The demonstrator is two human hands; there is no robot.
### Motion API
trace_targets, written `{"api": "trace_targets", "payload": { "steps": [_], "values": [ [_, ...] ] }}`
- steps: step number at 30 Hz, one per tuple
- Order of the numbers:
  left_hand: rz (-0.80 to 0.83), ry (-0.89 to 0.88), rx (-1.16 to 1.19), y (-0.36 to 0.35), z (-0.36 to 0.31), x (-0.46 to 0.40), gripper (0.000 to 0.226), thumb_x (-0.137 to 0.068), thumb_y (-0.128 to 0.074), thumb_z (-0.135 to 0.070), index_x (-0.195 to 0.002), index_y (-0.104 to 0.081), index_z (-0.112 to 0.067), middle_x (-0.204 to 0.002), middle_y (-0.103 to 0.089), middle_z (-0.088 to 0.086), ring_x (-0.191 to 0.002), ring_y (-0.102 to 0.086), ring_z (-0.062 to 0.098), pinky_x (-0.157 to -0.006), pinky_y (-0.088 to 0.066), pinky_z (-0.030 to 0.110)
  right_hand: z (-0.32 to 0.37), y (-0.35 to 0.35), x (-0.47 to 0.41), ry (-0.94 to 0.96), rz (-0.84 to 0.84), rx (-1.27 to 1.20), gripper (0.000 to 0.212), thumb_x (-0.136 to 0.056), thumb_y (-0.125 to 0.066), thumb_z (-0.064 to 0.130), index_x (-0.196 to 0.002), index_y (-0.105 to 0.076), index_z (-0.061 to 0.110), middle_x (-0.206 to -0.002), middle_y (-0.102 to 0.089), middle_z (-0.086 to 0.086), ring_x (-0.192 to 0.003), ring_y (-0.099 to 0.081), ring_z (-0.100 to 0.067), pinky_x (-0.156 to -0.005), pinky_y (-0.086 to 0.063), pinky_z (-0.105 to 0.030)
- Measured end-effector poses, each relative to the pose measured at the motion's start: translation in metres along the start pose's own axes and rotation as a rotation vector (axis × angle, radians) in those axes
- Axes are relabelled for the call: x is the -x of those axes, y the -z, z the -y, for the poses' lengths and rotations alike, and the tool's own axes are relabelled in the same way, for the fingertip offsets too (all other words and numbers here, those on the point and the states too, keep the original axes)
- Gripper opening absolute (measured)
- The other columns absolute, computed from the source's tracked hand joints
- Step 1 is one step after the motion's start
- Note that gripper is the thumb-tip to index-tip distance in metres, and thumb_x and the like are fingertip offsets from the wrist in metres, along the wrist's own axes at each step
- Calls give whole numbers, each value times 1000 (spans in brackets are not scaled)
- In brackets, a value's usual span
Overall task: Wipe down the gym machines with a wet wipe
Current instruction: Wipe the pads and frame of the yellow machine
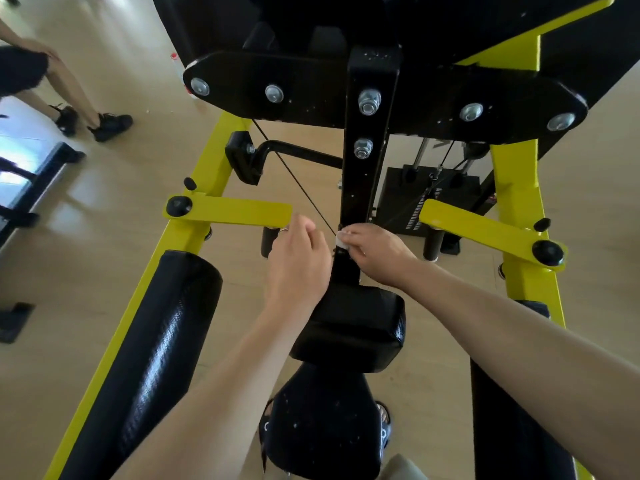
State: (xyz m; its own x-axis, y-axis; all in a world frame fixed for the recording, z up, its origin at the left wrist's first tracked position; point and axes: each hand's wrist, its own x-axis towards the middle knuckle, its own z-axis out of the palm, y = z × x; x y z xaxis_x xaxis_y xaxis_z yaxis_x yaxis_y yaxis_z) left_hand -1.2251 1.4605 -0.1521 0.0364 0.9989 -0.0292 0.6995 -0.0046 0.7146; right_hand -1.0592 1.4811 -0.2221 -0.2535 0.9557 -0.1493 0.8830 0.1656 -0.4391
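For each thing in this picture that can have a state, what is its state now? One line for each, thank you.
wet wipe: small, white, pinched against the post.
right hand: holds the wipe on the post.
left hand: fingers curled beside the post; whether it holds anything cannot be told.
black post: upright, being wiped low down.
black seat pad: nothing lies on it.

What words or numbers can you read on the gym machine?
None can be read.
Weight stack: pale markings run down its front, too small and blurred to read.
Black upright post: faint marks near its top, too blurred to read.
Wet wipe pinched in the right hand: no print shows.
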Motion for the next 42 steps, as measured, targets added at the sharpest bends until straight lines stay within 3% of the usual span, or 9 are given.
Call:
{"api": "trace_targets", "payload": {
  "steps": [4,7,11,15,22,28,35,39,42],
  "values": [
    [-29,-9,-48,-2,-1,-1,17,-105,-37,-18,-104,-53,-12,-90,-59,2,-73,-49,7,-56,-35,21,-3,2,10,92,105,-68,26,-95,-50,1,-110,-72,2,-124,-66,-3,-116,-58,-23,-99,-38,-17],
    [-32,-12,-70,-3,-1,-1,16,-104,-37,-17,-103,-52,-12,-90,-59,4,-76,-53,15,-54,-36,27,-1,11,27,94,199,-209,26,-98,-60,7,-117,-76,15,-126,-61,8,-110,-53,-7,-90,-28,-2],
    [-26,0,-94,-2,-4,0,17,-104,-37,-19,-102,-52,-12,-89,-58,4,-72,-52,10,-52,-32,23,2,12,32,48,255,-347,19,-95,-70,29,-112,-78,24,-107,-53,3,-90,-51,-6,-75,-39,-13],
    [-15,23,-107,-1,-5,1,19,-105,-35,-21,-100,-52,-16,-87,-58,1,-72,-51,7,-53,-32,22,3,18,23,67,296,-236,23,-97,-68,23,-118,-75,27,-104,-54,2,-86,-51,-3,-77,-41,-10],
    [-9,39,-120,1,-8,2,19,-105,-37,-23,-99,-53,-16,-84,-57,-2,-74,-51,8,-54,-34,24,-5,5,-13,-192,10,-244,30,-104,-50,18,-128,-69,15,-115,-54,-2,-101,-55,-14,-83,-41,-21],
    [-18,60,-132,1,-13,3,20,-105,-36,-21,-96,-53,-15,-82,-56,-2,-69,-50,8,-52,-31,25,12,16,8,9,415,-323,22,-100,-63,28,-116,-76,21,-95,-59,16,-83,-58,4,-75,-41,-10],
    [-25,66,-136,2,-15,5,21,-104,-35,-19,-95,-53,-15,-78,-55,-2,-65,-50,8,-50,-29,23,11,28,26,-117,648,-595,18,-99,-64,16,-85,-72,26,-100,-63,7,-89,-62,-5,-75,-49,-18],
    [-18,48,-123,1,-10,4,21,-103,-35,-21,-91,-51,-17,-79,-57,0,-67,-52,10,-51,-29,26,5,26,35,-77,554,-476,19,-95,-70,21,-85,-73,37,-100,-61,10,-90,-60,-4,-76,-44,-17],
    [-17,13,-128,0,-8,3,21,-103,-37,-22,-88,-50,-18,-76,-56,-1,-64,-50,10,-49,-26,25,-2,13,30,-56,245,-324,17,-97,-68,29,-111,-78,28,-100,-60,7,-88,-57,-5,-76,-39,-11]
  ]
}}
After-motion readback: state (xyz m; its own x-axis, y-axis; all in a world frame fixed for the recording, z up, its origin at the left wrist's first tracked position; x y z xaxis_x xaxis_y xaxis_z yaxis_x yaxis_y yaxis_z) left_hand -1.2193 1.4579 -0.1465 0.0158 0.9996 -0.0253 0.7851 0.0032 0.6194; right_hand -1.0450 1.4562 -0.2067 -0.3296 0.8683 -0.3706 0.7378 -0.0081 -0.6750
